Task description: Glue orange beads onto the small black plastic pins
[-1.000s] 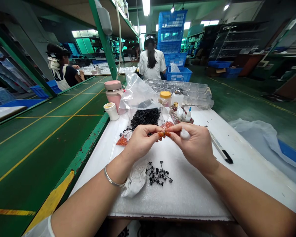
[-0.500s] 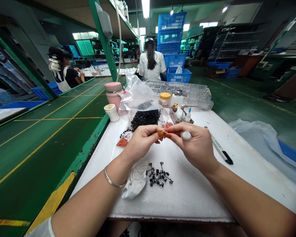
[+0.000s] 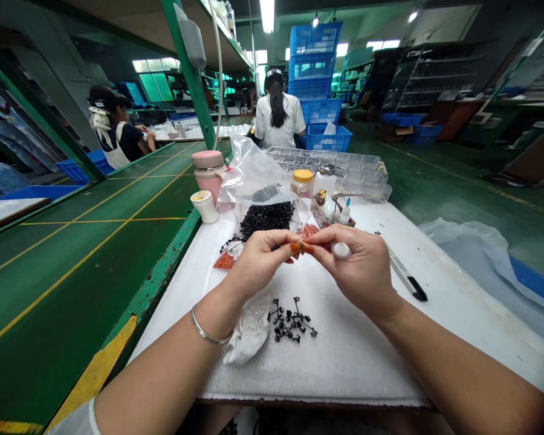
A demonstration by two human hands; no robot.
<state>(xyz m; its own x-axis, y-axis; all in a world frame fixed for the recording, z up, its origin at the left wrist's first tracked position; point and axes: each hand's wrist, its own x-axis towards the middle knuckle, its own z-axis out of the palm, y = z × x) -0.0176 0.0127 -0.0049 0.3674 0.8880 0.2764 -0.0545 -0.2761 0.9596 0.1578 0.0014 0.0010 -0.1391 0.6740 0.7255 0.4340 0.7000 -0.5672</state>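
Note:
My left hand (image 3: 263, 258) and my right hand (image 3: 365, 266) meet above the white work surface, thumbs and forefingers pinched together. Between the fingertips is a tiny dark part (image 3: 301, 246), mostly covered by the orange-stained thumbs. Tucked in my right hand is a small white plastic bottle (image 3: 341, 251), of which only the rounded end shows. Below the hands lies a loose cluster of black plastic pieces (image 3: 292, 323) beside a crumpled white cloth (image 3: 247, 332). Behind the hands, a big heap of similar black pieces (image 3: 266, 220) spills from a clear plastic bag (image 3: 249, 175).
Bags of orange bits (image 3: 224, 260) lie by the heap. A pink flask (image 3: 208, 172), a white tub (image 3: 204, 206), a yellow-lidded jar (image 3: 303, 182) and a clear compartment tray (image 3: 358, 169) stand behind. A utility knife (image 3: 408, 275) lies right. Green conveyor belt (image 3: 95, 229) runs left; co-workers sit beyond.
Almost nothing differs. Both hands hold the same pinch, with a very slight shift at the fingertips; the loose pieces and cloth lie as before.

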